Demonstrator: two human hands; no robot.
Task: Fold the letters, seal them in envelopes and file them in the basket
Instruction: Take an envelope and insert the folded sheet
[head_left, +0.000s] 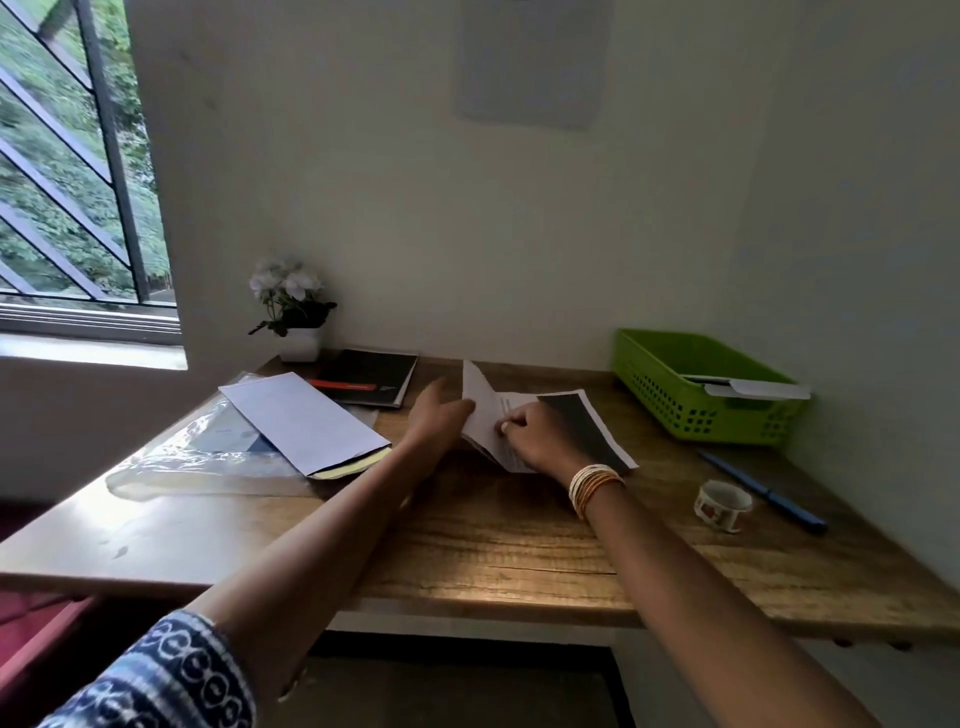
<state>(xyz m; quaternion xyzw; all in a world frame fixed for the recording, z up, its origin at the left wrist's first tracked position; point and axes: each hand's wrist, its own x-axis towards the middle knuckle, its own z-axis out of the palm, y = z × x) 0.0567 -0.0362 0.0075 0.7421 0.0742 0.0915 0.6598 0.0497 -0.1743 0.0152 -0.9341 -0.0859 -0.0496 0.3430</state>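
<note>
A printed letter (582, 421) with a dark block on its right part lies at the middle back of the wooden table (493, 545). Its left part stands raised. My left hand (439, 415) holds that raised flap from the left, thumb against the paper. My right hand (535, 431) presses down on the sheet with curled fingers pinching it near the fold. A white envelope (304, 421) lies to the left on a yellow pad. The green basket (660, 395) stands at the back right with a sealed envelope (753, 387) in it.
A clear plastic sleeve (197, 457) lies under the envelope at the left. A black notebook (374, 379) with a red pen and a white flower pot (298, 332) stand at the back. A tape roll (722, 504) and a blue pen (763, 491) lie at the right.
</note>
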